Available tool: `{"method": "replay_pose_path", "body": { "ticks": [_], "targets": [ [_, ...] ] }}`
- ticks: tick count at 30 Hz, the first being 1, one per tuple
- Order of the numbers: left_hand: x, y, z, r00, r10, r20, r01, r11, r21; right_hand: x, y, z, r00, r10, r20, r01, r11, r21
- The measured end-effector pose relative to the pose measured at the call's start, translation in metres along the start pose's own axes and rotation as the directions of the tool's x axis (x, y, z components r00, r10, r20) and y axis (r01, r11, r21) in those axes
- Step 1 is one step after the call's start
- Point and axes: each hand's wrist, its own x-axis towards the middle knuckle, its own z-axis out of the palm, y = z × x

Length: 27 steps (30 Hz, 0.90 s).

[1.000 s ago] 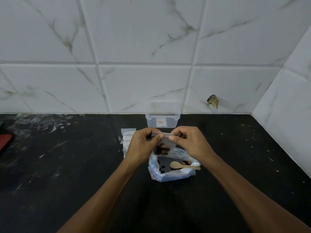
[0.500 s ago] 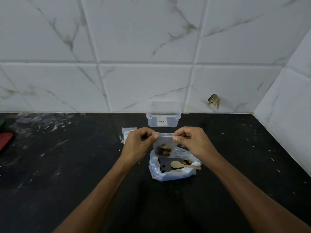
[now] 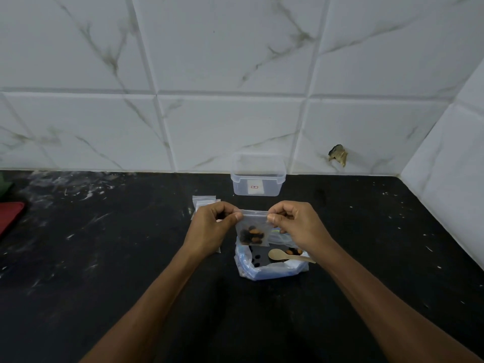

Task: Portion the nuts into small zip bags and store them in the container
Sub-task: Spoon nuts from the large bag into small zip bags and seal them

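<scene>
A: Since a second ago the two hands have drawn apart along the top of the small zip bag, which now hangs flatter and wider between them.

B: So who has hold of what?

A: The left hand pinches the bag's top left corner between thumb and curled fingers; the right hand pinches the top right corner the same way. The bag hangs clear of the worktop, right above the big supply bag.

B: Is it filled?

A: Yes, a cluster of nuts sits at its bottom. I judge the seal is being pressed shut, though I cannot tell whether it is closed all the way across.

B: And what is left?

A: Plenty, I think. The container stands open by the wall, well behind the hands, and I see no bags inside it. Spare zip bags lie flat just behind the left hand. A few nuts remain in the supply bag, where the wooden spoon rests. So this looks like an early portion, not yet stored.
</scene>
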Motion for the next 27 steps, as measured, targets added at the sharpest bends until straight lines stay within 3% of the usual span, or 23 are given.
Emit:
{"method": "replay_pose_path", "body": {
  "ticks": [5, 8, 11, 18, 27],
  "targets": [
    [-0.007, -0.011, -0.001, 0.999, -0.041, -0.021, 0.039, 0.996, -0.076, -0.002, 0.002, 0.018, 0.998, 0.066, 0.003, -0.066, 0.996, 0.054],
    [-0.015, -0.019, -0.005, 0.994, -0.11, 0.0, 0.109, 0.98, -0.166, -0.005, 0.008, 0.037, 0.972, 0.194, 0.134, -0.201, 0.979, 0.036],
    [-0.023, -0.027, -0.009, 0.987, -0.161, -0.002, 0.158, 0.968, -0.195, -0.007, 0.017, 0.062, 0.946, 0.237, 0.221, -0.24, 0.971, -0.014],
    [-0.045, -0.065, -0.025, 0.955, -0.29, -0.067, 0.274, 0.945, -0.177, 0.004, 0.028, 0.114, 0.928, 0.293, 0.228, -0.301, 0.954, -0.003],
    [-0.046, -0.093, -0.03, 0.929, -0.354, -0.109, 0.332, 0.927, -0.177, 0.038, 0.042, 0.168, 0.883, 0.451, 0.132, -0.454, 0.891, -0.006]
  ]
}}
